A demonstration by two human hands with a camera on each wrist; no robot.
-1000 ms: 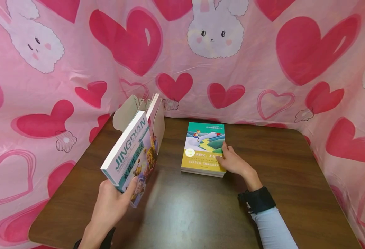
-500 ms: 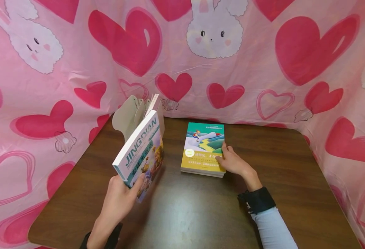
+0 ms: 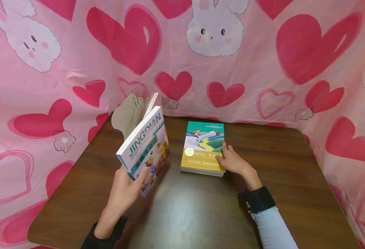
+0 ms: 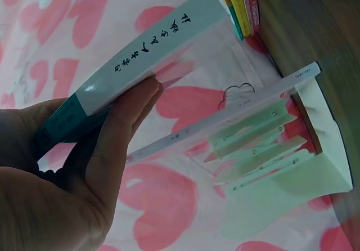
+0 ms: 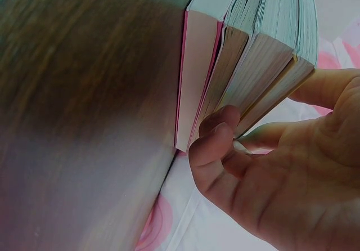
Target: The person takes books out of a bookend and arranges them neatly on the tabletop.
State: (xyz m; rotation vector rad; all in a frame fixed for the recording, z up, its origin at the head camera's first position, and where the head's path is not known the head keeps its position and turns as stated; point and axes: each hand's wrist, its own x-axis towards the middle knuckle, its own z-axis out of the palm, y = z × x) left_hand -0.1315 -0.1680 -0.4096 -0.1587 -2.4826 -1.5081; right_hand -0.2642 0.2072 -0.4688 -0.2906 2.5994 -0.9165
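My left hand (image 3: 124,190) holds a thick paperback book (image 3: 146,148), its cover lettered JINGDIAN, raised and tilted above the table. The thumb lies on the cover, and the fingers are behind it. Its white and teal spine (image 4: 152,43) shows in the left wrist view. To the right, my right hand (image 3: 235,162) grips the right edge of a stack of books (image 3: 202,147). The thumb rests on the top cover, green and yellow, while curled fingers (image 5: 216,138) press the stack's side. Page edges (image 5: 253,54) of several books face the right wrist view.
Behind the raised book stands an off-white book rack (image 3: 123,114) with upright dividers. A thin pale book (image 4: 225,113) stands in it. The brown wooden table (image 3: 272,152) meets a pink heart-print cloth (image 3: 182,62) at the back and sides.
My left hand has carried the JINGDIAN book to the right and slightly up, away from the rack, turning its cover more into view. The right hand and the stack have stayed put.
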